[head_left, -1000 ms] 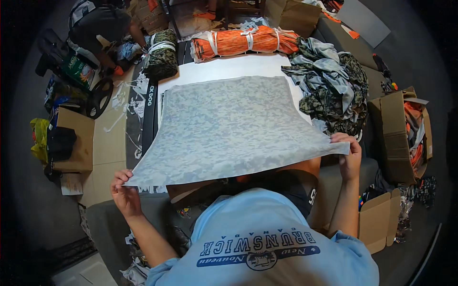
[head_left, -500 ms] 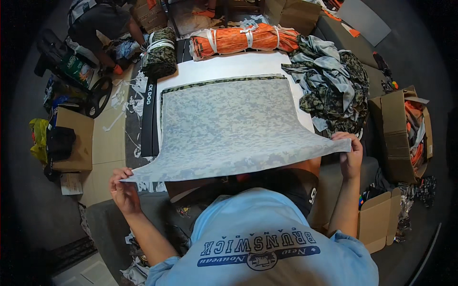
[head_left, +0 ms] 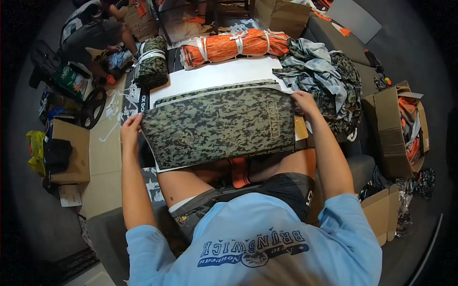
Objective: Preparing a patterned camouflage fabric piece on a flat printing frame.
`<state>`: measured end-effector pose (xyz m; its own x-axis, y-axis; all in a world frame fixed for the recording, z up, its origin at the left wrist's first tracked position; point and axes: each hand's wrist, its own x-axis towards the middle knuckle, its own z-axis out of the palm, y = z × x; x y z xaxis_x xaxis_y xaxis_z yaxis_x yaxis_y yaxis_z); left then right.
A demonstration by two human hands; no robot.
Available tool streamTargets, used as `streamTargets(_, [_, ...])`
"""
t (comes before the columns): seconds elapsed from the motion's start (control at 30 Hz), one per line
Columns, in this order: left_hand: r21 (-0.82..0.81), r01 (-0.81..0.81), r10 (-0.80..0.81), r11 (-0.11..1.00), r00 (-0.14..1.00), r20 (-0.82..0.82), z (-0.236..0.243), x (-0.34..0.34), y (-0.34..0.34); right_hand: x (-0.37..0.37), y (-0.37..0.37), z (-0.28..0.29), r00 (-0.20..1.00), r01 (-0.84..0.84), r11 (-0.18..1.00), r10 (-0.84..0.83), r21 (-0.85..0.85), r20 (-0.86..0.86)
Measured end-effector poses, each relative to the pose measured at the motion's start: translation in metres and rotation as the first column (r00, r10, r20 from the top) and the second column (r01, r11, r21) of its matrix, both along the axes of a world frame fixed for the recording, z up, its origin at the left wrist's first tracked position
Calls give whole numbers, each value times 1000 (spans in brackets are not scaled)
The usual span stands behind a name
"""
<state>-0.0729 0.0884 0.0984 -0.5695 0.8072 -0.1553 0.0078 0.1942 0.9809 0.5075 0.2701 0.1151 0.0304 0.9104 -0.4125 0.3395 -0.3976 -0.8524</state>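
A green camouflage cloth panel (head_left: 214,125) lies across the white board in front of me, doubled over so its dark printed side faces up. Its upper left corner is pinched by my left hand (head_left: 130,131). At the upper right corner, the fingers of my right hand (head_left: 304,101) are closed on the same panel. Beyond its upper edge, thin camouflage and pale fabric edges show from beneath. The near edge of the panel hangs close above my thighs. The white board (head_left: 205,71) shows beyond the cloth.
Behind the board lies a tied orange fabric bundle (head_left: 234,47), with a tied camouflage roll (head_left: 151,62) at its left. Loose camouflage cloth (head_left: 329,78) is heaped at the right. Cardboard boxes (head_left: 386,133) stand on both sides. Another person (head_left: 93,40) bends down at the far left.
Both hands have moved away from me and closer together, folding the panel's near edge over toward the far side. The pale underside faced up before; now the dark camouflage print does.
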Motion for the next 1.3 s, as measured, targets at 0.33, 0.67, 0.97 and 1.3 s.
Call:
streamTargets(0.33, [-186,13,-54,982,974,-222,-67,-21,98,-24,91,-68,926,-114,990,77,79,370])
streamTargets(0.67, [-174,-29,-27,984,949,-314,-65,-25,132,-30,122,-84,904,-186,957,78,224,420])
streamTargets(0.97, [-112,1,-35,994,954,-298,-93,-24,124,-32,101,-84,880,-157,953,16,258,474])
streamTargets(1.3, [-92,-71,21,993,885,-464,-80,-5,118,-33,84,-75,868,-166,910,-48,380,495])
